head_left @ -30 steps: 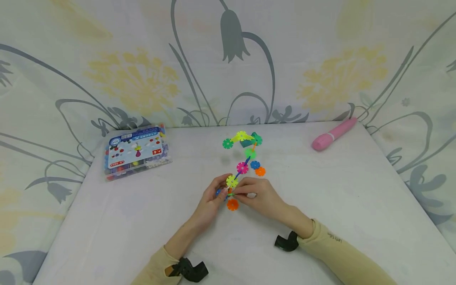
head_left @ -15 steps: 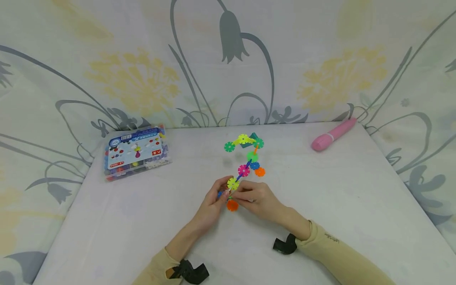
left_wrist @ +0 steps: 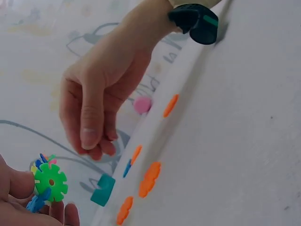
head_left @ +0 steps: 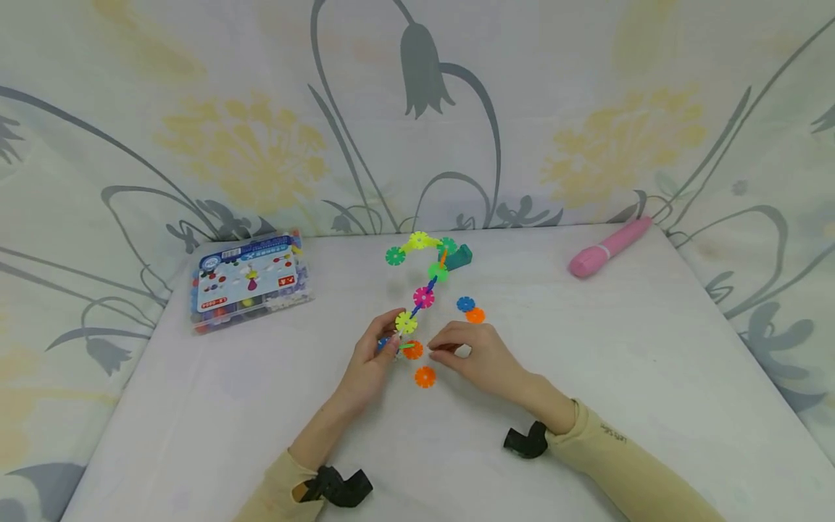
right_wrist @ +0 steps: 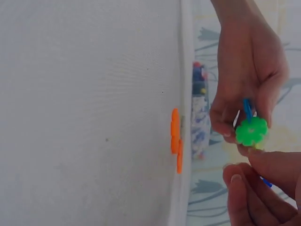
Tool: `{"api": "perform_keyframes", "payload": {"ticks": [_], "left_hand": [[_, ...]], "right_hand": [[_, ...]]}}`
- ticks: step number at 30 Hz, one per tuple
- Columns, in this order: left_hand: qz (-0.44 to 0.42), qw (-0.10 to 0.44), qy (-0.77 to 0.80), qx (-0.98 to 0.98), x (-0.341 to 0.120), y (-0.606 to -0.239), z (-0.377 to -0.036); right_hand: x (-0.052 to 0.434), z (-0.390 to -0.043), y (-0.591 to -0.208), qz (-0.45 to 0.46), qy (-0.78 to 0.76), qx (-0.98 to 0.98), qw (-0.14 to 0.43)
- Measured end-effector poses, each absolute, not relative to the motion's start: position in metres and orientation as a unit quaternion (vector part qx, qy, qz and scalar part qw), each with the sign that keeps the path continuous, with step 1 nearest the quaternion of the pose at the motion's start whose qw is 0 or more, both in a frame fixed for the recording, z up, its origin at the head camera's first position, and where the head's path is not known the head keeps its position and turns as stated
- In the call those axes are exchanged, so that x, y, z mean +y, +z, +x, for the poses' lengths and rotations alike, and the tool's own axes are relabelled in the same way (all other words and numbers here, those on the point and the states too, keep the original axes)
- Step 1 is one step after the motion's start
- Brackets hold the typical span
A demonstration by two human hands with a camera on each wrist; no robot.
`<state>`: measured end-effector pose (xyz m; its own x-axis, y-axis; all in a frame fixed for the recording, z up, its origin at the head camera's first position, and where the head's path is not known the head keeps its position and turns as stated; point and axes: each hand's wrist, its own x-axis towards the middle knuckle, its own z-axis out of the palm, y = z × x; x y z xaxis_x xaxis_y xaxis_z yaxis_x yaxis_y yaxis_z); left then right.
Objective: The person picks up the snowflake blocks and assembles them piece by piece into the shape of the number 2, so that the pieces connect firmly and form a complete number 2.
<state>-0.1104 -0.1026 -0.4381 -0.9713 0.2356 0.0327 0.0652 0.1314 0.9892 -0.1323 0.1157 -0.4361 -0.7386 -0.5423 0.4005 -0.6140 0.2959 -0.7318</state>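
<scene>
In the head view my left hand [head_left: 365,366] grips one end of a chain of interlocked plastic snowflake discs [head_left: 424,297]. Yellow, pink, green and blue discs make up the chain, which curves away over the table. A green disc [right_wrist: 251,131] and a blue disc [left_wrist: 38,201] sit at my left fingertips. My right hand [head_left: 485,362] is just right of the chain, fingers loosely bent, with nothing seen between them. Orange discs [head_left: 425,377] lie between and in front of the hands. A blue disc [head_left: 466,304] touches another orange disc [head_left: 475,315] beyond my right hand.
A clear plastic box [head_left: 251,283] with a printed lid and coloured pieces inside stands at the back left. A teal block [head_left: 459,257] lies near the chain's far end. At the back right is a pink, club-shaped object [head_left: 609,248]. A patterned cloth hangs behind the table.
My left hand has moved left, carrying the chain with it. My right fingers have come away from the chain. An orange disc beside the left hand now shows, as does more of the teal block.
</scene>
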Motion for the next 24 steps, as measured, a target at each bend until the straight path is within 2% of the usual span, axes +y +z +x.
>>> {"api": "perform_keyframes", "payload": {"ticks": [9,14,24], "left_hand": [[0.077,0.050,0.670,0.737,-0.117,-0.434,-0.118],[0.068,0.048,0.685,0.724,-0.122,-0.432,-0.120],[0.057,0.065,0.701,0.708,-0.123,-0.428,-0.119]], "right_hand": [[0.092,-0.148,-0.445,0.269,0.414,-0.866,-0.087],[0.068,-0.162,-0.448,0.267,0.375,-0.881,-0.112],[0.052,-0.171,-0.455,0.290,0.350,-0.883,-0.120]]}}
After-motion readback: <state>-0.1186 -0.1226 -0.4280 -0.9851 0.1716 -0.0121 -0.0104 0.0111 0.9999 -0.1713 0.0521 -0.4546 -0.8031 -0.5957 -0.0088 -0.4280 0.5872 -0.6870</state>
